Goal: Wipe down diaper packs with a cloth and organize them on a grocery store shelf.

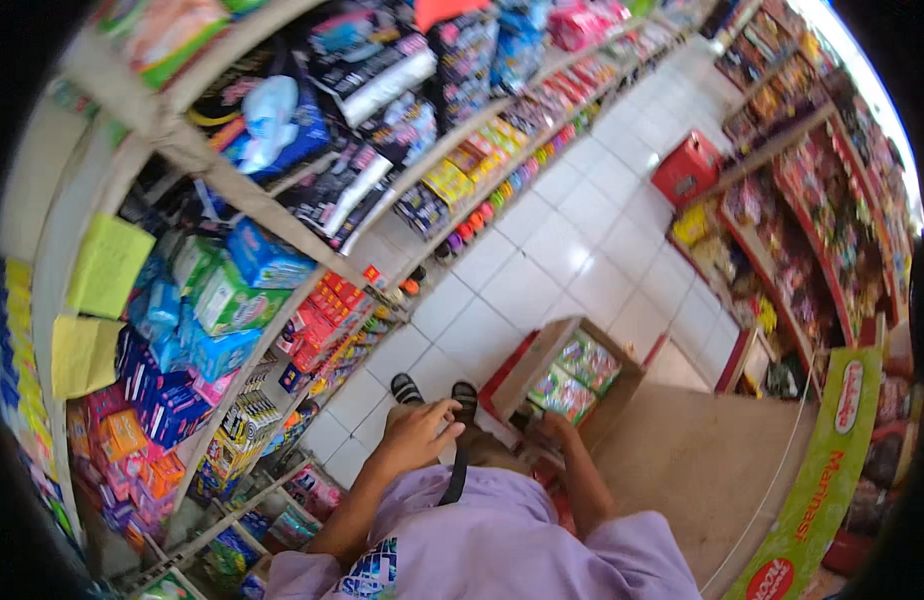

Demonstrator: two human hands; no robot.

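My left hand [423, 436] hovers in front of my waist above my sandalled feet, thumb and fingers apart, with nothing visible in it. Low at the near side of an open cardboard box [619, 409] is my right hand [548, 437]. Its fingers are blurred and partly in shadow, so whether they grip the box edge or a small item is unclear. Inside the box lie green-and-white printed packets [574, 379] in clear wrapping. A dark strap [456, 477] hangs down the front of my lilac shirt.
Shelves on the left hold sanitary pad packs [240, 292], yellow boxes [462, 169] and red boxes [330, 307]. Snack racks [792, 247] line the right side. A red container [687, 166] stands on the white tiled floor [559, 247]. Beside the box is a brown counter surface [694, 465] with a green printed banner [822, 472].
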